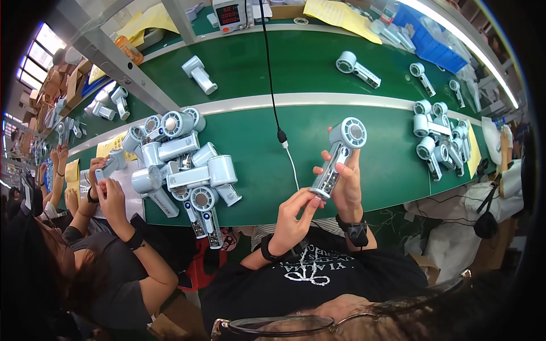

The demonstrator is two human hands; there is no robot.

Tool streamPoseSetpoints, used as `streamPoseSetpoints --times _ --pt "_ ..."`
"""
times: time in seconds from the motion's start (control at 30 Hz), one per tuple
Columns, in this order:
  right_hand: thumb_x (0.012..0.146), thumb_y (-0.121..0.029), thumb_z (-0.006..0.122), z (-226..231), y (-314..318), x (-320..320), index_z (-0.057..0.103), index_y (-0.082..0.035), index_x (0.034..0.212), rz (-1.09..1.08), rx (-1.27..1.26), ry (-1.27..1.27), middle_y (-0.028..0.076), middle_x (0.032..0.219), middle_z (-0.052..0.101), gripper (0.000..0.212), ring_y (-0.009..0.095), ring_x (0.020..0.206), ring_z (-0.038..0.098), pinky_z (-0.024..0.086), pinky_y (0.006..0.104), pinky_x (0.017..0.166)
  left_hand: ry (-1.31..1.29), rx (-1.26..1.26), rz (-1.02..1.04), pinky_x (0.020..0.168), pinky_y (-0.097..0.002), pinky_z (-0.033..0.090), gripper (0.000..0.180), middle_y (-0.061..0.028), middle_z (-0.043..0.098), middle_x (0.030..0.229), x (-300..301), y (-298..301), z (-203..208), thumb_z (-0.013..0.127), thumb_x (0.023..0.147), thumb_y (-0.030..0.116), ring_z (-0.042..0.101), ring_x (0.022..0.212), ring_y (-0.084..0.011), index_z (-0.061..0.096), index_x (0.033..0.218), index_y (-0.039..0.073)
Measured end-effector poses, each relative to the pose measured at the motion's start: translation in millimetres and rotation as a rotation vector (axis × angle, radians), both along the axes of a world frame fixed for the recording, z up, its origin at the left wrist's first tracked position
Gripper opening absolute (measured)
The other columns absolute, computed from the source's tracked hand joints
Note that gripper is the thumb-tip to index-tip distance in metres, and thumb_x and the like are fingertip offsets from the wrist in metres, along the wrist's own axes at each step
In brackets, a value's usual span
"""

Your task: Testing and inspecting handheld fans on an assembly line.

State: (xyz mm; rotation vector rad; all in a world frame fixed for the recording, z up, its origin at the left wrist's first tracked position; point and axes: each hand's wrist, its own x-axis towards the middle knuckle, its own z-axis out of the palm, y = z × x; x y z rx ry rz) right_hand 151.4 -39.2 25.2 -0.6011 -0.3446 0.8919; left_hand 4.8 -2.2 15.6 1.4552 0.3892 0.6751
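Note:
A pale blue handheld fan (339,153) is tilted over the near edge of the green bench, its round head up and away from me. My right hand (350,190) is closed around the handle, whose front shows inner parts. At the handle's lower end, my left hand (294,220) has thumb and fingers pinched together. A white cable (292,162) runs down from a black connector (281,136) and disappears at the left fingers, which seem to grip its end; the plug itself is hidden. The fingertips touch or nearly touch the fan's base.
A heap of similar fans (190,165) lies left, a smaller group (441,136) right. Several more fans lie on the far bench strip, with a blue bin (429,42) and a power supply (232,16) behind. A co-worker's hands (111,196) are at the left.

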Motion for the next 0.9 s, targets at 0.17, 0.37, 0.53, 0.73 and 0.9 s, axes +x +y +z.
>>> streamPoseSetpoints --times 0.17,0.37,0.53,0.73,0.9 --pt "0.074 -0.005 0.067 6.0 3.0 -5.7 0.019 -0.024 0.145 -0.088 -0.068 -0.114 0.008 0.147 0.026 0.087 0.016 0.093 0.047 0.053 0.0346 0.071 0.026 -0.078 0.011 0.075 -0.0254 0.05 0.02 -0.0128 0.063 0.096 0.1 -1.0 -2.0 0.048 0.098 0.006 0.063 0.084 -0.0161 0.06 0.094 -0.01" --pt "0.076 -0.002 0.065 9.3 3.0 -8.1 0.018 -0.022 0.145 -0.176 -0.026 -0.288 0.006 0.146 0.027 0.086 0.016 0.087 0.049 0.051 0.0331 0.067 0.047 -0.091 0.061 0.068 -0.0268 0.048 0.015 -0.013 0.064 0.093 -1.3 0.6 -6.0 0.055 0.094 0.006 0.062 0.075 -0.0167 0.06 0.09 -0.008" --pt "0.078 0.002 0.061 7.3 7.5 -13.6 0.017 -0.018 0.145 -0.215 -0.014 -0.328 0.005 0.142 0.03 0.082 0.015 0.083 0.049 0.048 0.0325 0.063 0.107 -0.002 0.078 0.067 -0.0267 0.048 0.015 -0.013 0.064 0.094 -4.2 0.4 -1.6 0.055 0.093 0.005 0.061 0.074 -0.0167 0.06 0.09 -0.008" --pt "0.079 0.007 0.06 -5.3 9.5 -11.7 0.004 -0.021 0.147 -0.2 -0.002 -0.287 0.008 0.109 0.045 0.092 0.015 0.08 0.05 0.048 0.0351 0.066 0.216 0.079 0.102 0.064 -0.0287 0.046 0.013 -0.0143 0.064 0.096 -2.2 5.9 3.4 0.057 0.092 0.005 0.059 0.071 -0.0184 0.059 0.088 -0.007" --pt "0.077 0.007 0.06 -8.0 10.1 -12.7 0.013 -0.012 0.147 -0.211 -0.003 -0.367 0.003 0.134 0.035 0.086 0.015 0.082 0.049 0.047 0.0341 0.063 0.104 0.004 0.095 0.064 -0.0275 0.046 0.014 -0.0134 0.063 0.103 -3.3 6.3 -16.1 0.056 0.093 0.006 0.059 0.073 -0.0178 0.061 0.088 -0.006"
